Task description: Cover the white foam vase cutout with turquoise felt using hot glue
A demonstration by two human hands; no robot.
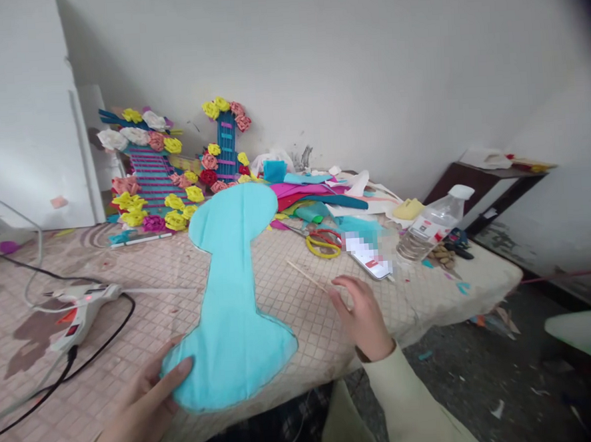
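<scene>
A light-blue cut-out (pixel 227 285), rounded at the top and flared at the base, has a creased, paper-like covering and rests slanted over the table's front. My left hand (pixel 146 390) grips its lower left corner, thumb on the face and the other fingers behind. To the right, my right hand (pixel 364 317) has thumb and index finger pinched at the near end of a thin wooden stick (pixel 306 276). The stick points away to the left, beside the cut-out's narrow middle. Beyond it are scissors (pixel 323 244) with red and yellow handles.
A white glue gun (pixel 83 314) with cables lies at left on the patterned tablecloth (pixel 146 323). Two flower-trimmed pieces (pixel 150 173) lean at the back, near a heap of coloured paper (pixel 318 193). At right are a phone (pixel 370 256) and a clear bottle (pixel 433 226).
</scene>
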